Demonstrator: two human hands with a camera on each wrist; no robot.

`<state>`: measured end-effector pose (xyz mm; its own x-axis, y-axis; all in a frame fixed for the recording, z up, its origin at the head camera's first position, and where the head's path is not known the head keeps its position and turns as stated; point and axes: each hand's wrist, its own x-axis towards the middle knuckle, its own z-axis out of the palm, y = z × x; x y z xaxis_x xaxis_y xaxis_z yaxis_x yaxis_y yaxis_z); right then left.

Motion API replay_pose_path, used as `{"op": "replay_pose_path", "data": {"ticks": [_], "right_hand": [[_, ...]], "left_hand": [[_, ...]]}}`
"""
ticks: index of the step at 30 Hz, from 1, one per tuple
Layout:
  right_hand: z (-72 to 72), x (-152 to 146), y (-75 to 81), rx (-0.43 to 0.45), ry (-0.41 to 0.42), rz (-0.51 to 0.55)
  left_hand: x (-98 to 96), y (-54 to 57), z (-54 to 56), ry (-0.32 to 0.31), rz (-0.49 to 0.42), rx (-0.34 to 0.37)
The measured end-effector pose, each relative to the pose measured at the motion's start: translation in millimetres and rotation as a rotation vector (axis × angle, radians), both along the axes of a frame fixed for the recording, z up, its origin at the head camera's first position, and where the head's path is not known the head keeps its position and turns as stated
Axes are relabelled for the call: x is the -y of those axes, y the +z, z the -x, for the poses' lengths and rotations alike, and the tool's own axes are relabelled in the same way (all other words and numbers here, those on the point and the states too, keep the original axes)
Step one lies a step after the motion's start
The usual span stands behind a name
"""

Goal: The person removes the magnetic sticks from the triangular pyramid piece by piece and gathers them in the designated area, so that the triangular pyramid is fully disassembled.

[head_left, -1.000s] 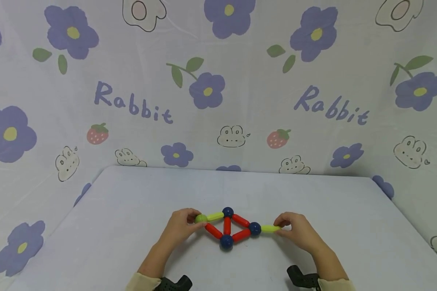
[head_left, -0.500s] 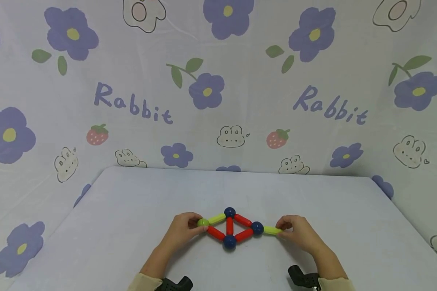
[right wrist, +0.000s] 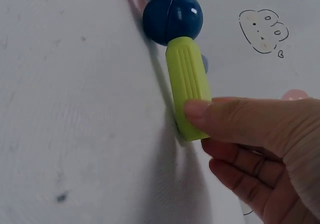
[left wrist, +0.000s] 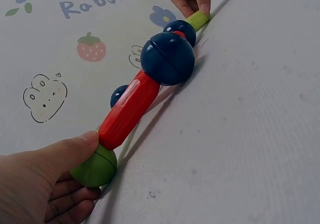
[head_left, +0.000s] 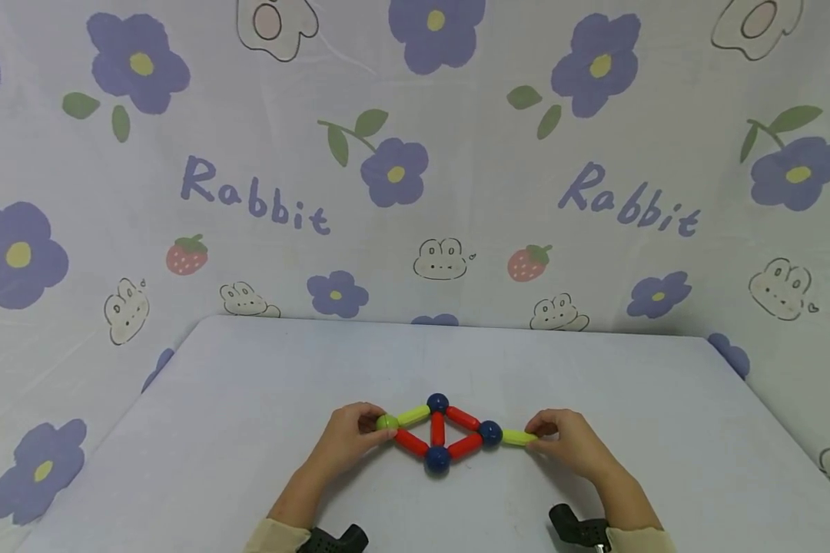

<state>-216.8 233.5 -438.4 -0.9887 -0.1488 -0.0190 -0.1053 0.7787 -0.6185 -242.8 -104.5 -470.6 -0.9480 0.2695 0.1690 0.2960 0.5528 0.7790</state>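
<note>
The left hand (head_left: 346, 434) pinches the green ball (head_left: 387, 422), and the right hand (head_left: 569, 444) pinches the yellow-green end stick (head_left: 516, 438). Their ball-and-stick toy (head_left: 437, 428) is on or just over the white table (head_left: 180, 430), well away from its far edge (head_left: 449, 328).

Cream sleeves (head_left: 640, 541) and bent black wrist devices (head_left: 581, 531) are worn, the hands (head_left: 347, 432) bare.
</note>
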Motion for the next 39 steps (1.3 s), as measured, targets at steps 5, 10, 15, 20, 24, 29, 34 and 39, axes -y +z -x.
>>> {"op": "replay_pose_path", "data": {"ticks": [5,10,15,20,24,29,34,39], "right_hand": [[-1.2,1,8.4,-0.008,0.029,0.002],[1.9,24,19.6,-0.084,0.057,0.059],[11.7,68,25.0,-0.104,0.180,0.059],[16.8,104,23.7,-0.090,0.322,0.034],[17.2,122,19.6,-0.090,0.390,0.003],[16.1,133,15.6,-0.097,0.391,-0.057],[16.7,138,14.6,-0.060,0.402,-0.061],[15.6,141,15.4,0.005,0.504,-0.007]], "left_hand": [[-2.9,-0.1,1.1,-0.019,-0.009,0.011],[-7.4,1.3,-0.3,-0.033,-0.016,0.007],[-9.3,1.3,-1.9,-0.031,-0.024,-0.003],[-10.8,-1.3,-1.7,-0.051,-0.065,0.000],[-11.5,-3.4,-0.4,-0.065,-0.082,-0.011],[-10.0,-3.7,0.3,-0.067,-0.077,-0.018],[-7.7,-3.6,-1.1,-0.050,-0.063,-0.005],[-5.4,-3.3,-3.1,-0.033,-0.051,0.009]]}}
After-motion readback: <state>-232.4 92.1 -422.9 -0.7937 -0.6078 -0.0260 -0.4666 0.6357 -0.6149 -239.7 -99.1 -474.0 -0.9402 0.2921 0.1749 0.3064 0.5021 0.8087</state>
